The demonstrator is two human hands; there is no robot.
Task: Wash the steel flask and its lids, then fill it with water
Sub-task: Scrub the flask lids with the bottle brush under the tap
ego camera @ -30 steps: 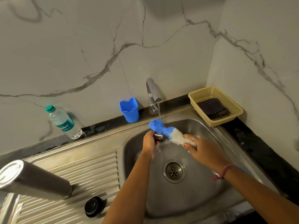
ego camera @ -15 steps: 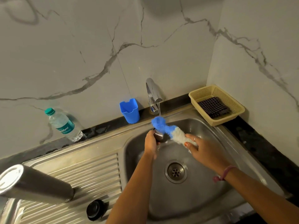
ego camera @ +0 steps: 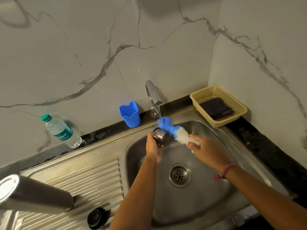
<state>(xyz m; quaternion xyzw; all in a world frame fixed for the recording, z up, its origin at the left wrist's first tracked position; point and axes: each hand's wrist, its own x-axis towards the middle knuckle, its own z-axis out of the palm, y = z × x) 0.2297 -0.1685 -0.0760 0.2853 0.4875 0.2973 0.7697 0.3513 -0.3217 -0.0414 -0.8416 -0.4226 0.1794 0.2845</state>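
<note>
Bottle point(ego camera: 62, 131) label, partly legible: "...ature".

- dim, warm indoor light; grey-beige cast on the marble wall point(ego camera: 83, 55)
- soft round shadow at top centre of the frame
- glare streaks on the sink point(ego camera: 249, 163) rim and draining board point(ego camera: 83, 176)
- wide-angle bend at frame edges; steel flask point(ego camera: 33, 195) at lower left stretched, soft
- slight blur on both hands
</note>
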